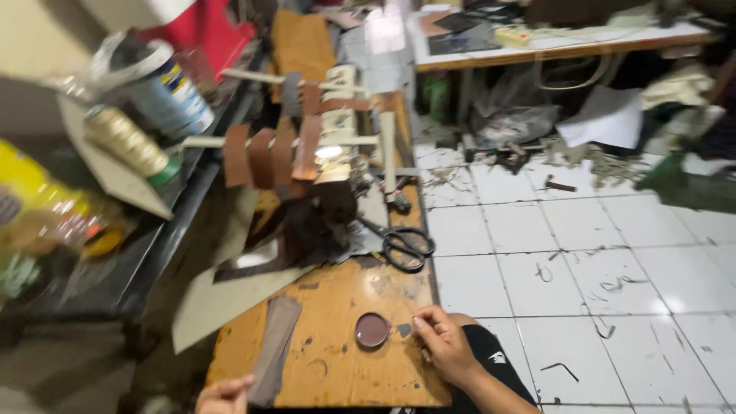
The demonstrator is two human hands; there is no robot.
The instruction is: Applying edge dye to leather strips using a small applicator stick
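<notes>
**Two hands at the near end of a worn wooden bench**

The right hand (443, 346) rests at the near right edge of the scuffed orange-brown wooden bench top (345, 299), wrist coming in from five o'clock, knuckles up, fingers curled together with the fingertips pinched; whether anything small sits between them cannot be told. Just at its nine o'clock, close but apart from the fingertips, lies a small round shallow tin (372, 330) with a dull reddish-brown inside; what fills it is unclear.

The left hand (225, 395) shows only partly at the bottom edge, fingers bent, touching the near end of a long grey-brown strip of leather (274, 349) lying flat on the bench.

Farther out at twelve o'clock lie black-handled scissors (402, 244), and beyond them brown leather pieces (272, 153) hang over pale rods. At ten o'clock a spool of tan thread (126, 142) and a blurred white cylindrical can (165, 88) sit on a dark shelf. White floor tiles (583, 268) spread at three o'clock.
</notes>
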